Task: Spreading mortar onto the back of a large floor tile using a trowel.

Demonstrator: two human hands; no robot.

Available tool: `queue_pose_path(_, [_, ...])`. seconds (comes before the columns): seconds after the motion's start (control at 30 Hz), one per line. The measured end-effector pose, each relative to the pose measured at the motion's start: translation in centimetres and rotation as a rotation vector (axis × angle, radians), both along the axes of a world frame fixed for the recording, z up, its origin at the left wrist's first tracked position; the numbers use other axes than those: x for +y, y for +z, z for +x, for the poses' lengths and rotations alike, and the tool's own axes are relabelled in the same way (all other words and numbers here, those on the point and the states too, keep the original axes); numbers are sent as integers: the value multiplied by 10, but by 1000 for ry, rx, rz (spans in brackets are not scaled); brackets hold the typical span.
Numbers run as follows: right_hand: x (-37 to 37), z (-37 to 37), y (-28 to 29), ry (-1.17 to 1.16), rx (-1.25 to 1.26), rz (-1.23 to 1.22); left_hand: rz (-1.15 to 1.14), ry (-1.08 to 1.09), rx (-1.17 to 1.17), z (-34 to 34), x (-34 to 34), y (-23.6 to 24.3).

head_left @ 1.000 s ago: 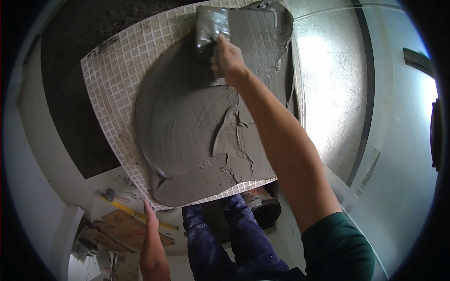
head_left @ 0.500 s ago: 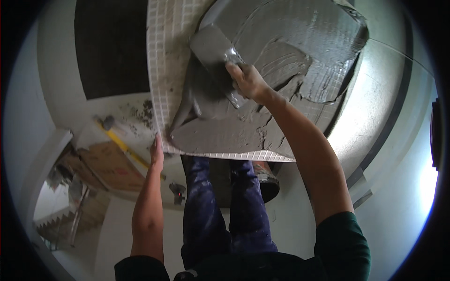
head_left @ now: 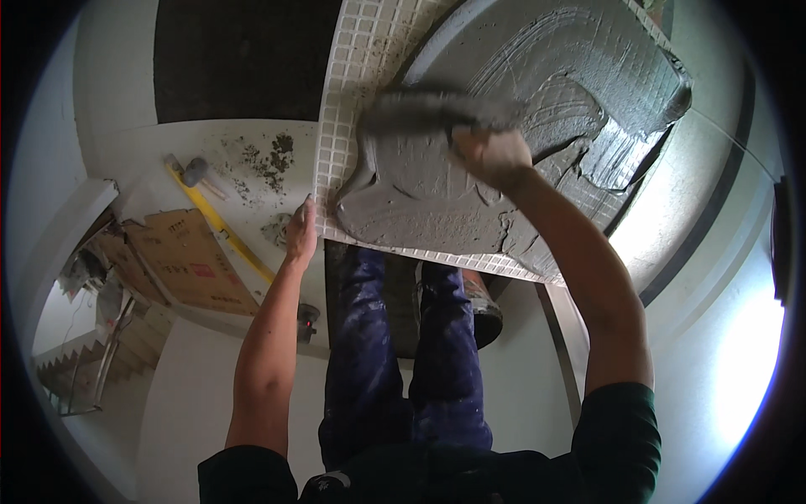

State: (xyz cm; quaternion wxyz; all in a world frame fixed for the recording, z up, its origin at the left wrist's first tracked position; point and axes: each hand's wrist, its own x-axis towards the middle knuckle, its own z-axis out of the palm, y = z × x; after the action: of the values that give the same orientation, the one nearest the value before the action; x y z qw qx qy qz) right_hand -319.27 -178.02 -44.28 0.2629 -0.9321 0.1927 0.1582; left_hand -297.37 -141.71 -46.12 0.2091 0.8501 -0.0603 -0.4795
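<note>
A large tile [head_left: 337, 84] lies before me with its pale, gridded back facing up. Wet grey mortar [head_left: 420, 206] covers most of it, ridged and thick towards the right, while a strip of grid shows bare along the left and near edges. My right hand [head_left: 497, 157] is closed round the handle of a trowel [head_left: 432, 111], whose blade is smeared by motion over the mortar. At the near left corner, my left hand [head_left: 302, 231] grips the tile's edge; its fingertips are partly hidden there.
On the floor to the left are a yellow spirit level [head_left: 214, 220], a mallet [head_left: 196, 172], flattened cardboard [head_left: 189, 260] and dark crumbs [head_left: 273, 164]. A dark rectangle [head_left: 243, 59] lies beyond. A bucket [head_left: 483, 315] stands beside my legs, and a small device [head_left: 308, 323] sits nearby.
The trowel and my right hand have swept to the right across the mortar, and the blade has turned more crosswise. In the picture, the tile appears shifted right and tilted; my left hand stays at its corner.
</note>
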Motion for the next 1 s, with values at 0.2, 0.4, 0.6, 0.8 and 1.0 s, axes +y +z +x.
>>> queue_pose_path(0.2, [-104,57,9,-419,31,-203,-19,-76,18,5,14,-5])
queue_pose_path(0.4, [-135,-26,-33,-1509,-248,200,31,-13,67,-6,-14,-2])
queue_pose_path(0.6, [-109,61,-8,-1947,-701,1157,160,5,70,6,-3,12])
queue_pose_path(0.8, [-145,157,-16,-1824,-654,1112,7,47,119,-4,-1,-1])
queue_pose_path(1.0, [-172,207,-2,-1489,-366,940,-144,125,115,-4,17,-9])
